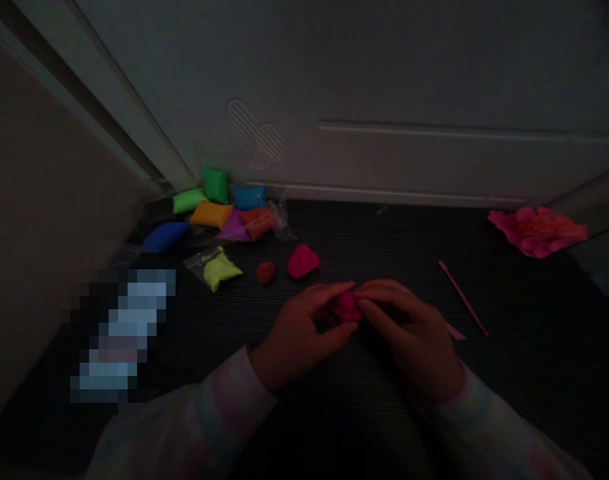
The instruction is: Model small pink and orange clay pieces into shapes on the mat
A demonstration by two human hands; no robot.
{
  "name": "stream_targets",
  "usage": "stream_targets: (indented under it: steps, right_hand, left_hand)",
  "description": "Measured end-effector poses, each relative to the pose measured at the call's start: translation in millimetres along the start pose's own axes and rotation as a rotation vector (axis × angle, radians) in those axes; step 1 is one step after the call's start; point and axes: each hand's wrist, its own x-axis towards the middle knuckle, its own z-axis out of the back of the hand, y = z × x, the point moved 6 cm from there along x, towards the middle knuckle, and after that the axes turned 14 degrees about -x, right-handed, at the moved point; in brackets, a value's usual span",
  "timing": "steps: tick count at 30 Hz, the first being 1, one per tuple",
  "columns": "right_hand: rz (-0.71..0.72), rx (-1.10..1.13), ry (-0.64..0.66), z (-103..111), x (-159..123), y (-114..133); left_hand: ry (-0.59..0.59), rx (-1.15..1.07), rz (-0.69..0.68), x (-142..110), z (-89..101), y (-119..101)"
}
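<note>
Between my two hands is a small lump of pink modelling clay with rounded bumps. My left hand grips it from the left, thumb below and fingers above. From the right, my right hand pinches at its edge with thumb and forefinger. Just beyond the hands, on the dark table, lie a larger flattened piece of pink clay and a small red-brown clay ball. An opened bag of yellow clay is to their left.
Several coloured clay packets in clear plastic lie at the back left. A blurred-out bright patch is at left. A pink modelling tool and another pink tool lie right. A pink flower-like object stands back right, before a white panel.
</note>
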Motion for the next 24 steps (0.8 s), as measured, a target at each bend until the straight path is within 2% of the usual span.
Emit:
stream_targets:
  steps: [6,14,24]
  right_hand:
    - [0.011,-0.048,0.004,1.6,0.0,1.2]
    - [0.018,-0.066,0.006,2.1,1.2,3.3]
    - [-0.07,0.068,0.02,-1.3,0.8,-1.3]
  left_hand:
    - [0.023,0.052,-0.067,-0.5,-1.5,-2.0]
    - [0.027,0.064,-0.081,0.1,-1.3,-2.3]
    - [-0.022,0.151,-0.149,-0.5,0.5,-7.0]
